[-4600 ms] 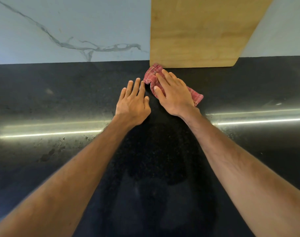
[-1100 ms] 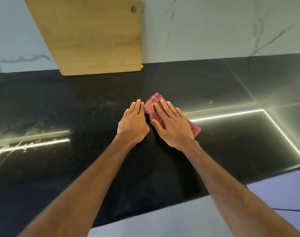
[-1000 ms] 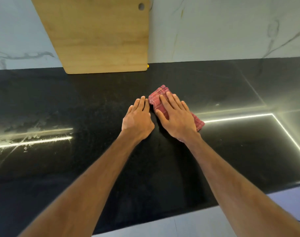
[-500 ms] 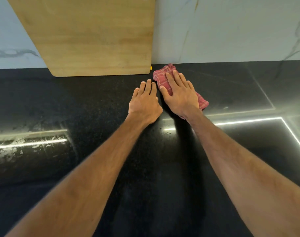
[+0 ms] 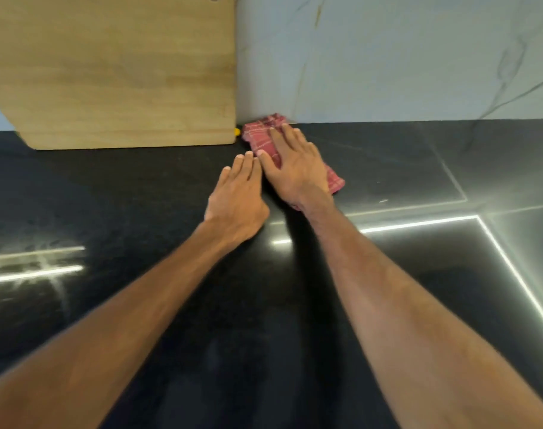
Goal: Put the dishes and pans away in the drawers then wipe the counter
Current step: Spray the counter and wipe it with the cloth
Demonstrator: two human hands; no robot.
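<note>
A folded red checked cloth (image 5: 261, 133) lies on the black stone counter (image 5: 140, 193), its far end touching the marble wall. My right hand (image 5: 295, 171) lies flat on top of the cloth, fingers spread, pressing it down. My left hand (image 5: 237, 199) rests palm down on the bare counter just left of the cloth, fingers together, holding nothing. Its fingertips touch the side of my right hand.
A large wooden cutting board (image 5: 118, 72) leans against the marble backsplash (image 5: 403, 57) just left of the cloth. A small yellow object (image 5: 237, 131) peeks out at its lower right corner. Bright light strips reflect on the counter at left and right.
Both hands and the cloth have slid away from me across the counter, from mid-counter up to the wall beside the board's right corner.
</note>
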